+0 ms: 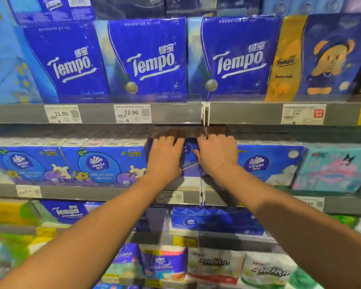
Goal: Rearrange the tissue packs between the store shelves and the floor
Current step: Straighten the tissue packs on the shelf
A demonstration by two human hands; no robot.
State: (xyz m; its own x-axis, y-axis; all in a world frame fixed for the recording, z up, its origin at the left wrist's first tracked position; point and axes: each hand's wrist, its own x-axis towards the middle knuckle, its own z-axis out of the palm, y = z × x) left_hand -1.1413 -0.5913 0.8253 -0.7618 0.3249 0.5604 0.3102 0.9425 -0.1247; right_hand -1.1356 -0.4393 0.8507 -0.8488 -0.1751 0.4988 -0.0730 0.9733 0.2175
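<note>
A dark blue tissue pack point(189, 163) stands on the middle shelf point(113, 192), between blue Vinda packs on its left point(104, 165) and right point(267, 163). My left hand point(165, 157) lies on the pack's left front, its fingers hooked over the top edge. My right hand point(217, 153) grips the right side the same way. Both hands cover most of the pack's face, so only a narrow strip shows between them.
Large blue Tempo packs point(150, 59) fill the shelf above, over price tags point(131, 113). A teal cartoon pack point(333, 167) stands at the right of the middle shelf. Lower shelves hold more Tempo point(65, 211) and Vinda packs point(213, 222) and rolls point(267, 270).
</note>
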